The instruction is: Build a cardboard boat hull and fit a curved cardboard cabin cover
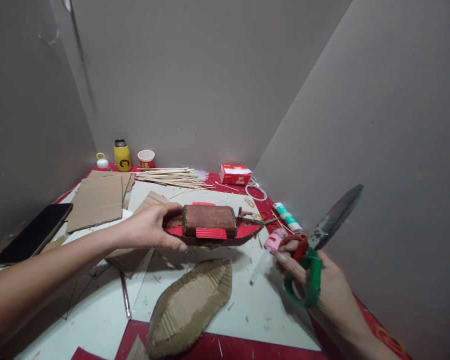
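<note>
My left hand (166, 227) is closed around the rear end of a small cardboard boat model (210, 220). The boat has a brown curved cabin, red ribbed strips and a small post near its pointed right end. It is held above the table, apart from my right hand. My right hand (303, 270) grips scissors (311, 250) with green and red handles, blades pointing up and right. Against its fingertips are a pink object (275, 239) and a translucent glue stick (260, 267); whether they are held I cannot tell. Below the boat lies a leaf-shaped cardboard hull (191, 305).
Cardboard sheets (97, 200) and a black phone (33, 234) lie at left. Wooden sticks (168, 176), a yellow bottle (122, 156), a paper cup (146, 159) and a red tissue pack (235, 174) stand or lie at the back. A green-white tube (287, 218) is by the right wall.
</note>
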`<state>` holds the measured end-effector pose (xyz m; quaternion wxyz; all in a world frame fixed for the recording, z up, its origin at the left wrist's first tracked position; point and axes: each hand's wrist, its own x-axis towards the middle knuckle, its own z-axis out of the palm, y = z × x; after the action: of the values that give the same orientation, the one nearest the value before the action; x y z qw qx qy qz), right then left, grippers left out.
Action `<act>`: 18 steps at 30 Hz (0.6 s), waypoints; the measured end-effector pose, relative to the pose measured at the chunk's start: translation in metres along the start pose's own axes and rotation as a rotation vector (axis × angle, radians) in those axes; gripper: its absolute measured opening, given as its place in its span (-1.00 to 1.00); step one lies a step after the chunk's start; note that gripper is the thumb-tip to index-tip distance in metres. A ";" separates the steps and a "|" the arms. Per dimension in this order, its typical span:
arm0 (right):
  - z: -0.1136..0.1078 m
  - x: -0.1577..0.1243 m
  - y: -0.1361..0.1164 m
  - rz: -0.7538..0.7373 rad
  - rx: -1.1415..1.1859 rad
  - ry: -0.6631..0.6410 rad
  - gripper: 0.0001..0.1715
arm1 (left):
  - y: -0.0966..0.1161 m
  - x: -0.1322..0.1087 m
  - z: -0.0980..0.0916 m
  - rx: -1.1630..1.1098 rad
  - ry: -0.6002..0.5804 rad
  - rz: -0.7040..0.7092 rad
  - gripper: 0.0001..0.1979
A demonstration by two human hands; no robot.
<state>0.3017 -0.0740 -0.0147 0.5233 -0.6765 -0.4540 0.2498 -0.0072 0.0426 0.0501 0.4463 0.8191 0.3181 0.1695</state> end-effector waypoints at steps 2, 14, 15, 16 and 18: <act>0.000 0.000 0.002 0.001 0.001 -0.006 -0.56 | -0.001 0.003 0.001 0.064 0.027 -0.011 -0.43; 0.001 -0.001 0.000 0.070 -0.071 0.004 -0.59 | -0.038 0.060 0.023 0.373 0.179 -0.087 -0.43; 0.002 -0.001 -0.001 0.076 -0.061 0.006 -0.58 | -0.041 0.065 0.025 0.384 0.182 -0.086 -0.43; 0.002 -0.001 -0.002 0.081 -0.047 0.009 -0.58 | -0.044 0.070 0.026 0.394 0.183 -0.085 -0.42; 0.002 -0.002 -0.005 0.087 -0.023 0.008 -0.55 | -0.046 0.079 0.030 0.407 0.182 -0.078 -0.41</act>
<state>0.2973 -0.0743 -0.0115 0.5059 -0.7025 -0.4249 0.2646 0.0507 0.0959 -0.0054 0.2474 0.8606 0.4163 0.1575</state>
